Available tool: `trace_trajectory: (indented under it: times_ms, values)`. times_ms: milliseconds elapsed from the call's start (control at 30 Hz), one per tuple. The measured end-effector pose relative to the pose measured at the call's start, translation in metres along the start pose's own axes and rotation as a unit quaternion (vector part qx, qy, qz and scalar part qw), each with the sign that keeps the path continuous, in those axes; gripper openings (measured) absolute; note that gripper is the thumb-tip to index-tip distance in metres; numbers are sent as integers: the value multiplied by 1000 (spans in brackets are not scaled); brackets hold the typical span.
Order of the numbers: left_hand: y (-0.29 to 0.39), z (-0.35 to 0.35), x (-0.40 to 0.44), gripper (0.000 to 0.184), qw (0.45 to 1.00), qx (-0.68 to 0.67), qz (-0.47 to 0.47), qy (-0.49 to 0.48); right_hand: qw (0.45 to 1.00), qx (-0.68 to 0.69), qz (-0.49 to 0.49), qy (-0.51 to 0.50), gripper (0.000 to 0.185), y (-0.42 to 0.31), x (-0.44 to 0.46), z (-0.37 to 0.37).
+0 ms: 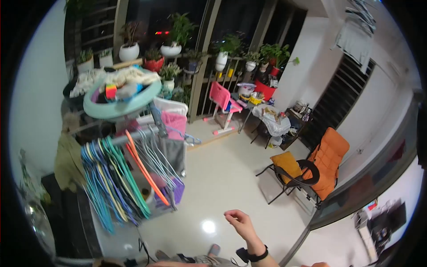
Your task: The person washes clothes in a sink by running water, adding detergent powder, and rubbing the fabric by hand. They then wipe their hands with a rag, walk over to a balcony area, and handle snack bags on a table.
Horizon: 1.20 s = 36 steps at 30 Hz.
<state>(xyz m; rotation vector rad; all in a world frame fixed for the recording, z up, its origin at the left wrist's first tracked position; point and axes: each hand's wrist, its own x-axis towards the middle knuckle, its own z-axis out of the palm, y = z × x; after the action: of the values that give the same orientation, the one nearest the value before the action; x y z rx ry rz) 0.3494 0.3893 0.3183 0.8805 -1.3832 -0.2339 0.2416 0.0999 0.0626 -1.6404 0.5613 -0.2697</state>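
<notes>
My right hand (pixel 240 225), with a dark band (pixel 257 254) on its wrist, is raised over the pale floor at the lower middle. Its fingers are loosely curled, a small gap shows between them, and I see nothing held. A skin-coloured strip, perhaps my left forearm, runs along the bottom edge; no left-hand fingers show. Left of my right hand is a grey rail (pixel 126 139) hung with several blue, green, purple and cream hangers (pixel 116 178). An orange hanger (pixel 144 167) also hangs there, with thin pale hangers (pixel 156 153) beside it.
A mint-green basin (pixel 116 109) of cloth sits behind the rail, near a pink basket (pixel 173 123). Potted plants line the window. A pink chair (pixel 220 95), a cloth-covered table (pixel 275 124) and an orange lounge chair (pixel 328 160) stand beyond. A sliding door frame (pixel 356 200) rises at right.
</notes>
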Motion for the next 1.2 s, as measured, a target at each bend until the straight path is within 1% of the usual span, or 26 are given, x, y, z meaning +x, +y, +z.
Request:
trace_trajectory:
  times_ms: [67,100,167,200,267,300,333,400,467,567,667,700,733,800,833,867,900,933,967,1000,1033,1067,1100,1133,1167,1200]
  values:
    - [-21,41,28,30,996,-88,27,-3,999,-27,-34,-22,16,8,5,-24]
    - [-30,59,36,29,992,-119,37,-3,999,-26,-27,-31,16,7,8,-40]
    - [-47,89,53,26,984,-168,50,3,990,-89,-109,5,16,6,8,-75]
    - [-57,101,62,25,981,-189,54,7,991,-86,-102,7,16,13,6,-94]
    - [-72,121,78,23,973,-225,55,17,989,-106,-65,76,16,25,5,-130]
    - [-81,130,88,23,968,-243,58,16,991,-92,-39,88,16,34,2,-148]
    - [-87,137,96,22,963,-260,63,21,991,-93,-38,94,16,41,0,-164]
    - [-103,149,112,22,956,-286,65,35,993,-61,-1,99,16,57,-4,-193]
    - [-119,156,128,23,946,-310,69,59,991,-64,14,118,16,74,-3,-219]
    - [-149,156,149,25,922,-352,73,144,986,-41,47,154,16,101,7,-253]
    - [-199,151,168,29,879,-345,73,320,982,8,73,177,17,122,32,-278]
    - [-221,148,174,29,872,-311,78,369,980,26,83,177,16,128,43,-285]
    - [-246,141,176,29,876,-314,77,357,979,34,78,186,16,134,55,-292]
    - [-296,124,179,27,914,-245,16,324,971,64,150,178,23,147,83,-309]
    - [-322,120,184,27,907,-239,-17,347,970,69,146,183,23,153,98,-318]
    - [-347,116,191,26,898,-234,-50,370,965,75,165,189,25,160,115,-328]
    - [-373,110,197,26,900,-237,-50,362,960,80,186,195,27,167,132,-338]
    - [-401,102,205,26,896,-233,-94,367,959,83,182,202,27,178,149,-348]
    - [-431,92,214,26,890,-229,-136,371,951,76,210,213,32,187,167,-359]
    - [-460,81,224,26,891,-233,-138,365,942,69,242,223,37,194,187,-369]
    - [-488,69,231,24,874,-220,-208,380,938,72,250,228,37,204,206,-378]
    - [-514,58,233,22,851,-206,-279,395,921,109,288,240,43,211,222,-387]
    - [-540,45,234,22,848,-210,-287,393,902,145,320,252,48,216,241,-398]
    - [-567,30,233,20,825,-226,-330,400,899,144,323,257,48,219,262,-410]
    - [-592,19,233,17,799,-241,-375,404,882,202,323,276,55,223,278,-420]
    - [-615,11,234,17,795,-244,-387,400,859,262,326,296,62,230,288,-426]
